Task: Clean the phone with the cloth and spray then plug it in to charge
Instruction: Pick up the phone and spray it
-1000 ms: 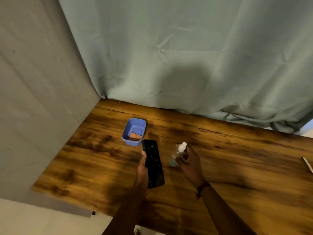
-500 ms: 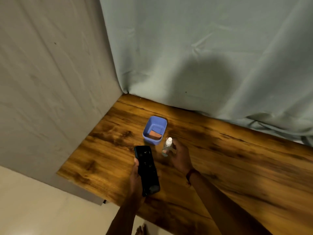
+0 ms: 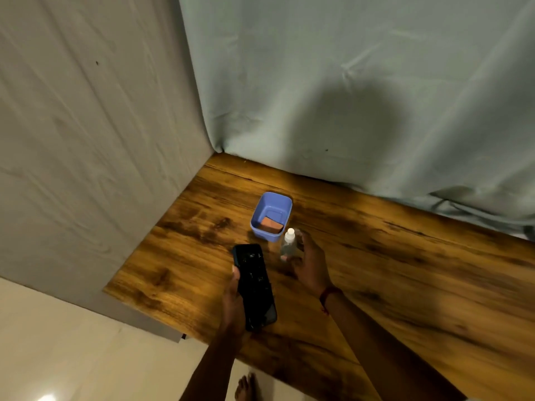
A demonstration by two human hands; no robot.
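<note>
My left hand (image 3: 233,302) holds a black phone (image 3: 254,286) screen up, just above the wooden table (image 3: 405,270). Small droplets or specks show on its screen. My right hand (image 3: 309,264) is wrapped around a small clear spray bottle (image 3: 287,246) with a white cap, upright and close to the table, right of the phone's top end. Just behind the bottle stands a blue plastic tub (image 3: 272,215) with a folded orange-brown cloth (image 3: 270,224) inside. No charging cable is in view.
A grey-green curtain (image 3: 347,96) hangs along the table's far edge. A pale wall (image 3: 86,140) borders the table on the left. The table's near-left corner (image 3: 182,337) overhangs a light floor, where a bare foot (image 3: 246,386) shows.
My view has swung left, so the table has shifted right in frame. My right hand has carried the spray bottle away from the phone to just in front of the blue tub. The phone stays in my left hand.
</note>
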